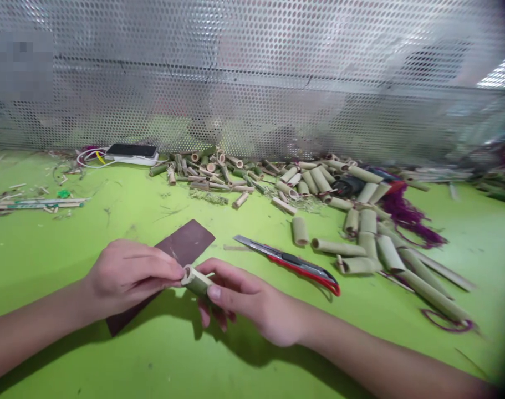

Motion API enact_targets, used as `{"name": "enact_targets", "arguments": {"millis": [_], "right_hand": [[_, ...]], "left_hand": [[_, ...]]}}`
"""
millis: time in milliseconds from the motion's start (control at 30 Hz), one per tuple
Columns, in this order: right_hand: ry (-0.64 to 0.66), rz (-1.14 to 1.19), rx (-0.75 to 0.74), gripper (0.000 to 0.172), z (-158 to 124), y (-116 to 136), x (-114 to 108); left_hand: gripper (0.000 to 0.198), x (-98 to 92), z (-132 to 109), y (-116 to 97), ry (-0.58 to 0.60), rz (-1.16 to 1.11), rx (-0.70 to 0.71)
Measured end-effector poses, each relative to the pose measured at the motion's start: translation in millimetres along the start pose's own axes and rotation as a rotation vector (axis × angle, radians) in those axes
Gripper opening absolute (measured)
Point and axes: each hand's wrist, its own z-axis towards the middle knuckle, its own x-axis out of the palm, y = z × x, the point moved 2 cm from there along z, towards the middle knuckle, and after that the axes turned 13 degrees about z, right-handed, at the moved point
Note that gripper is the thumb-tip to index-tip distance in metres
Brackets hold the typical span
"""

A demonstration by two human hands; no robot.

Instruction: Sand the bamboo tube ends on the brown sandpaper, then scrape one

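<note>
Bamboo tube (pixel 196 281) is being pinched between both hands, over a dark abrasive sheet (pixel 189 241) lying on the green worktop (pixel 48 260). The left grip (pixel 129 275) is closed, its fingertips pressing against the tube's open end, while the right grip (pixel 239 296) is curling thumb and fingers around the far end. A firm, even pinch seems to matter most here, keeping the tube steady and the skin clear of its cut rim (bamboo edges can splinter). A red-handled utility knife (pixel 287 263) is lying near the right grip, and a heap of bamboo tubes (pixel 319 188) is spreading along a perforated metal screen (pixel 235 72). The tube's underside is hidden, and the sheet's surface is hard to make out.
</note>
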Motion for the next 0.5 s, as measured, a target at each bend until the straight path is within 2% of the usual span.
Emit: {"name": "enact_targets", "arguments": {"millis": [167, 400, 500], "right_hand": [[-0.003, -0.005, 0.006, 0.038, -0.1, 0.0, -0.1], [0.008, -0.100, 0.085, 0.044, -2.0, -0.9, -4.2], [0.028, -0.113, 0.095, 0.045, -2.4, -0.3, -4.7]], "left_hand": [[0.005, -1.6, 1.6, 0.5, 0.021, -0.011, 0.019], [0.017, 0.7, 0.4, 4.9, 0.296, -0.136, 0.047], [0.016, 0.6, 0.4, 3.3, 0.325, -0.222, 0.035]]}}
